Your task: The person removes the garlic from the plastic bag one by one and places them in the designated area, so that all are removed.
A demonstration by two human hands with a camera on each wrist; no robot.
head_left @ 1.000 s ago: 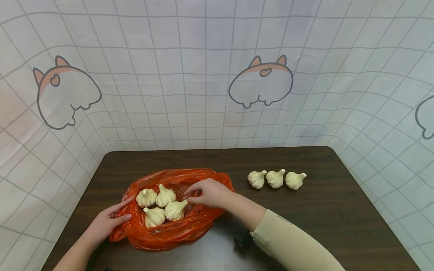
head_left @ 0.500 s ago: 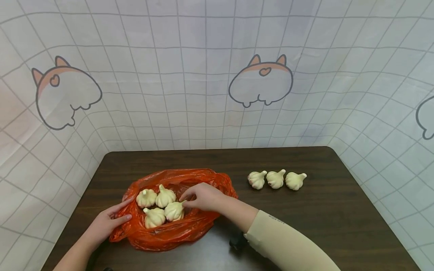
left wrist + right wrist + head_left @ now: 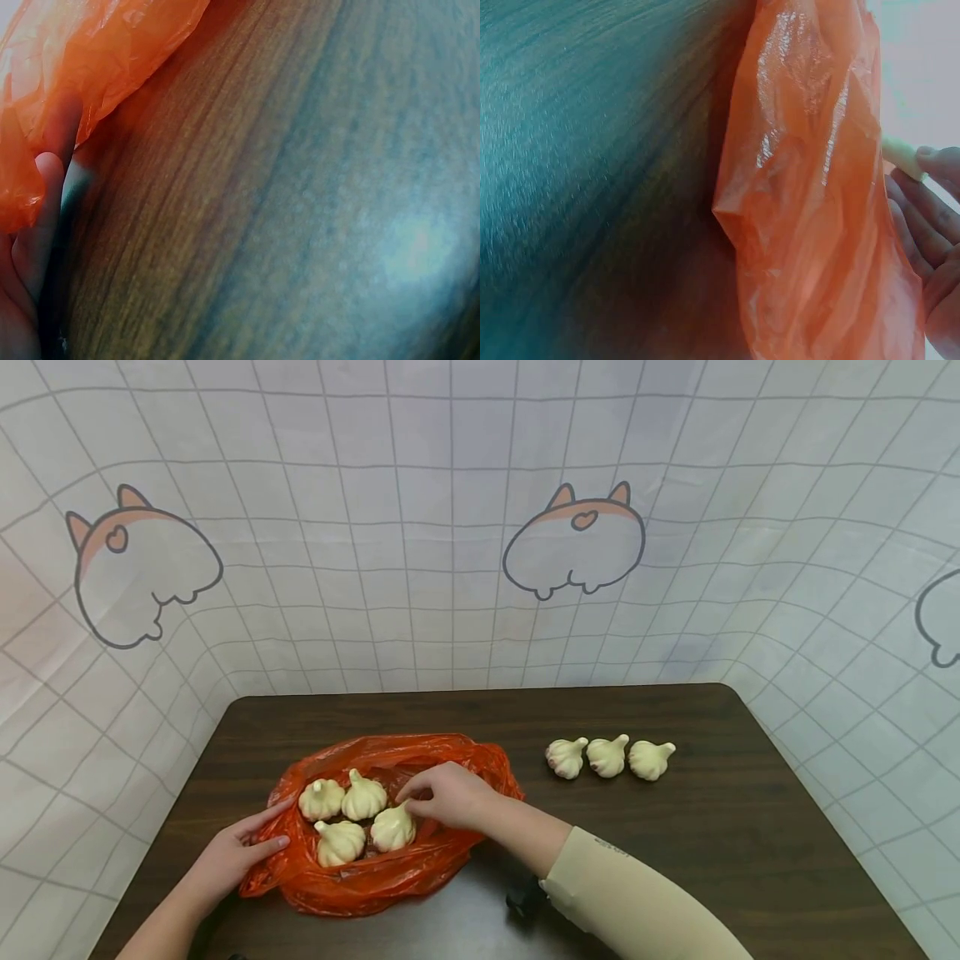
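Touching the left edge of a crumpled red plastic bag [image 3: 405, 883] with the left hand [image 3: 238, 856], thumb and fingers spread and fairly straight. Lying just right of those fingers, in the bag's mouth: three pale garlic bulbs [image 3: 364, 797]. Pinching a fourth bulb [image 3: 393, 832] by its stem between thumb and fingertips of the right hand [image 3: 450, 795], also within the bag's mouth; impossible to tell whether lifted or resting. Sitting well right, outside the bag: three loose bulbs [image 3: 606, 758] in a row.

Reaching in from lower left with a bare forearm; from lower right in a beige sleeve [image 3: 637, 893], wrist across the bag's right rim, back of the hand upward.

Spreading beneath: a dark wood-grain table [image 3: 750, 843], shiny at the near side. Rising behind and at both sides: a white gridded backdrop [image 3: 412, 527], printed with cartoon animals [image 3: 146, 560].
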